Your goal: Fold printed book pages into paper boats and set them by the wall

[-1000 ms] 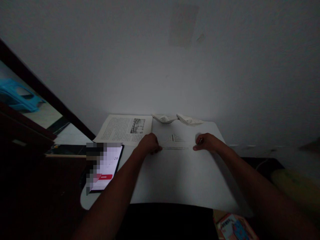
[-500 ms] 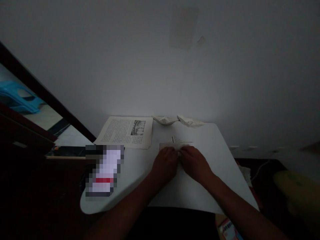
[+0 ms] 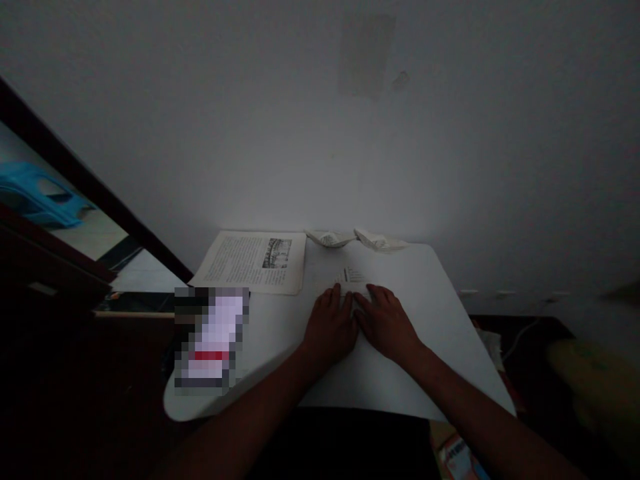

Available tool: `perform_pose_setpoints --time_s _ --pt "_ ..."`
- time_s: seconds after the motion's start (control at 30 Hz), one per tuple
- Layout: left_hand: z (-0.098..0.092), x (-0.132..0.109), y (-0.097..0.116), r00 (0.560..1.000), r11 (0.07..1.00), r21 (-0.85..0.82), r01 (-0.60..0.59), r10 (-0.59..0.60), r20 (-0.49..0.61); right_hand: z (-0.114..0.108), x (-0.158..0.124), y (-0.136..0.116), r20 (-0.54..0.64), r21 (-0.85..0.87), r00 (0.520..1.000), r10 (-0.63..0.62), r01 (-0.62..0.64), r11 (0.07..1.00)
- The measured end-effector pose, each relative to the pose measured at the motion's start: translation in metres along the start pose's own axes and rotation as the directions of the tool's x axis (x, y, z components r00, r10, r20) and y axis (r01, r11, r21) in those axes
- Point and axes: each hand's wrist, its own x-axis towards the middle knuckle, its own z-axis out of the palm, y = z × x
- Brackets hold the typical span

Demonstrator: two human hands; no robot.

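A folded piece of printed paper [image 3: 351, 275] lies on the white table in front of me, its pointed top showing past my fingertips. My left hand [image 3: 331, 323] rests on its near edge with the fingers stretched out. Beside it, almost touching, my right hand [image 3: 386, 323] presses on the same edge, fingers also extended and apart. The lower part of the paper is hidden under both hands. Two folded paper boats, a left one [image 3: 330, 239] and a right one [image 3: 381, 241], sit at the table's back edge against the wall.
Printed sheets [image 3: 240, 263] lie at the back left of the white table [image 3: 430, 300]. Nearer on that side is a blurred-out phone-like object [image 3: 217, 337]. A mirror at the far left shows a blue plastic stool [image 3: 43, 193]. A yellowish object [image 3: 595, 373] stands right of the table.
Both hands have loosened from a pinch at the paper's near edge and now lie flatter with fingers extended. The paper's lower strip, raised before, is now pressed down.
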Motion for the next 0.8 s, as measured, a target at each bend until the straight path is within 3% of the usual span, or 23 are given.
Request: perform_pose_setpoints --time_s 0.33,0.8 --pt "-0.001 0.01 -0.002 0.995 0.998 0.026 0.053 -0.055 0.084 0.001 0.007 -0.001 0.079 -0.014 0.994 0.075 -0.074 0.997" --pt "-0.001 0.025 -0.007 0.99 0.994 0.062 0.087 -0.093 0.106 0.002 0.019 0.0 0.111 -0.052 0.988 0.108 -0.102 0.993"
